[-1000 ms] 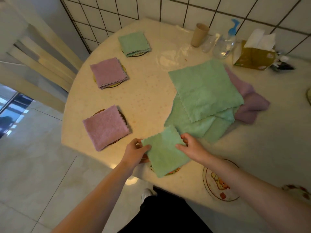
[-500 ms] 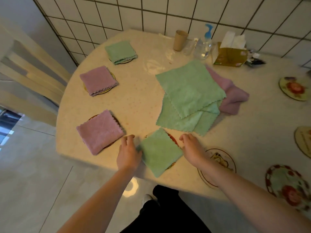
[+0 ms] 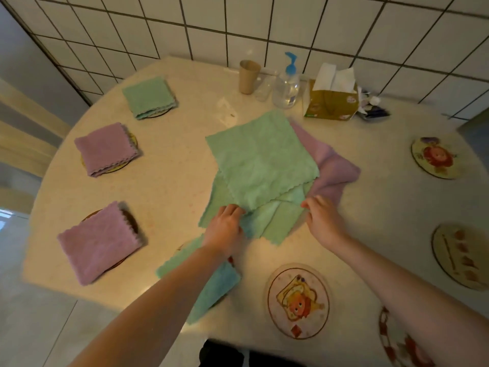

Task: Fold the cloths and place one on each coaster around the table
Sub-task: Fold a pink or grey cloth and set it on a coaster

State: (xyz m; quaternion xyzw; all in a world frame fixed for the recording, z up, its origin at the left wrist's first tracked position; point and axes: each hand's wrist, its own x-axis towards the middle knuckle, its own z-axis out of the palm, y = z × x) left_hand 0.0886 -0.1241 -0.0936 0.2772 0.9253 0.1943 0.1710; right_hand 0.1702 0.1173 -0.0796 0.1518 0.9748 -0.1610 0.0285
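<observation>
Left hand and right hand pinch the flat, diamond-turned green cloth.

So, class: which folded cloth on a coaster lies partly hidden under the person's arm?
The folded green cloth at the near edge, under the left forearm; the other three lie uncovered.

Round cream speckled table against tiled wall. Left side: three folded cloths on coasters, green at far edge, purple in middle, purple nearer. Near edge: folded green cloth, partly under forearm. Centre: pile of unfolded green cloths overlapping purple cloth. Bare picture coasters: one at near edge, others at right. Far edge: beige cup, pump bottle, tissue box
</observation>
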